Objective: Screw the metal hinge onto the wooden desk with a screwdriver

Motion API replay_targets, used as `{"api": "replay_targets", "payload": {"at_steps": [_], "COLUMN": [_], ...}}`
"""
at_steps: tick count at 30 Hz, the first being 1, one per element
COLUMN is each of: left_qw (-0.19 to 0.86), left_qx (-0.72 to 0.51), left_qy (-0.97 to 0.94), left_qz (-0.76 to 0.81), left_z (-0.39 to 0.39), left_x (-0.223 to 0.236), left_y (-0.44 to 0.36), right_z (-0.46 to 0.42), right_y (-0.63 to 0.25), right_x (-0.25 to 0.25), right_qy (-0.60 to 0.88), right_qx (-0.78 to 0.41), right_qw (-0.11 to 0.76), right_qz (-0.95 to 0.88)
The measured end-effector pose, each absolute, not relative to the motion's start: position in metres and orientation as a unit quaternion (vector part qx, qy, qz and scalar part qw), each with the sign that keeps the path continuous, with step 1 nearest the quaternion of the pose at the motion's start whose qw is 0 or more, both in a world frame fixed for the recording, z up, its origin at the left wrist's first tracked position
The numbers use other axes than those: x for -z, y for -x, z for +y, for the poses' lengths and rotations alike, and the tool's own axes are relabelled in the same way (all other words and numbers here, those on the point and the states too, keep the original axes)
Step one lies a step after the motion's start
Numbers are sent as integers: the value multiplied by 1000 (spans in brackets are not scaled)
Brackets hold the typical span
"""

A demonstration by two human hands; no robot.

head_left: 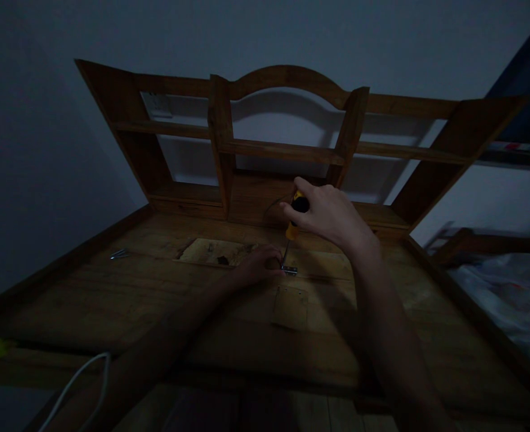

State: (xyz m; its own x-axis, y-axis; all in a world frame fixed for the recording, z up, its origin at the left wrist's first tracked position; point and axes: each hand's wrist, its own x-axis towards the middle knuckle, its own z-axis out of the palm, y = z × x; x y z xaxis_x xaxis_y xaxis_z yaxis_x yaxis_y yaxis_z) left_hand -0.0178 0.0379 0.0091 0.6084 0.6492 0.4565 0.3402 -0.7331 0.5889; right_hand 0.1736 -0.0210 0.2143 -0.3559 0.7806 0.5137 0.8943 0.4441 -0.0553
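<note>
My right hand (330, 213) is wrapped round the yellow and black handle of a screwdriver (292, 231), held upright with its shaft pointing down. The screwdriver's tip meets the left end of a small silver metal hinge (291, 271) on the wooden desk. My left hand (260, 264) lies low on the desk, its fingers closed at that same end of the hinge, beside the tip. Whether a screw sits between those fingers is hidden. Just in front of the hinge lies a small square wooden piece (289, 307) with small holes near its back edge.
A pale, rough wooden strip (197, 251) lies behind my left hand. Several thin metal pieces (119, 254) rest on the desk's left side. A wooden shelf unit (283, 150) rises along the back. A white cable (78, 375) loops at the front left edge. The room is dim.
</note>
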Motion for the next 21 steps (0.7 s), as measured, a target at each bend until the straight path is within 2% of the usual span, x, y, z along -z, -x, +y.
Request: {"api": "replay_targets", "payload": {"at_steps": [7, 13, 21], "left_qw": [223, 191, 195], "left_qx": [-332, -317, -324], "left_qy": [-871, -877, -877], "left_qz": [287, 306, 297], "left_z": [33, 31, 35], "left_x": [-16, -17, -14], "left_y": [18, 19, 18], "right_z": [-19, -15, -14], "right_y": [-175, -172, -176], "right_x": [-215, -209, -213], "right_qy": [466, 509, 431], "right_qx": [56, 148, 73], "right_qw": [253, 235, 266], "right_qz": [-846, -815, -859]}}
